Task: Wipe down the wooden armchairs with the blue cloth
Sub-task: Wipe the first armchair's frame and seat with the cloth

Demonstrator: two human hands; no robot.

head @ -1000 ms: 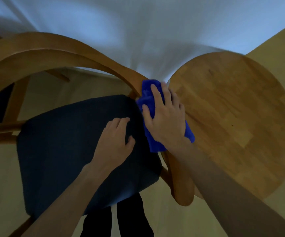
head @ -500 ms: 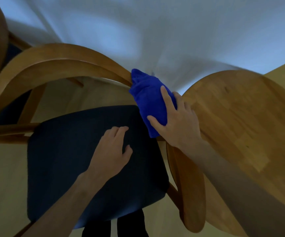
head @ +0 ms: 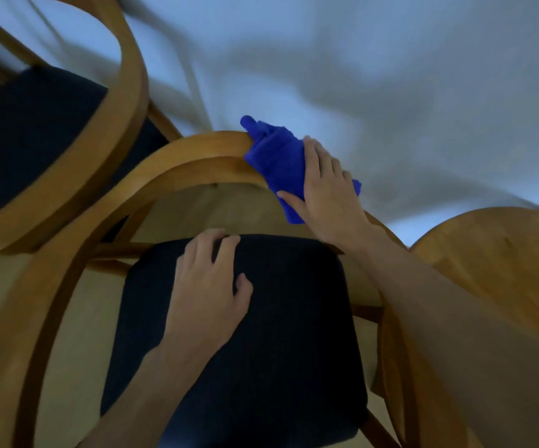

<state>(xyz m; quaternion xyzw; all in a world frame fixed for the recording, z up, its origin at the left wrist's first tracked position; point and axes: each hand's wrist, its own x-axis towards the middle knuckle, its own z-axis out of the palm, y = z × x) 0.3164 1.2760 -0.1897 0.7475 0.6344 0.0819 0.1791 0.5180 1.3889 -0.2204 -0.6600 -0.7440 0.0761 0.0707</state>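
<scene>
Dark fabric covers the seat [head: 261, 334] nearest the camera, and the left hand [head: 208, 292] rests flat on it, fingers relaxed, holding nothing. Beyond it, the right hand [head: 324, 189] presses the cloth [head: 278, 160] onto the chair's curved wooden back rail [head: 197, 156], fingers spread over it, thumb tucked under. Left of that grip stands a second chair [head: 132, 79]; right of it, a round wooden surface [head: 504, 253].

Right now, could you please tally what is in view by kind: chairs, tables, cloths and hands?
Wooden armchairs: 2, the near armchair and the far armchair
Round wooden tables: 1, the table
Blue cloths: 1, the blue cloth
Hands: 2, the left hand and the right hand
Total: 6
</scene>
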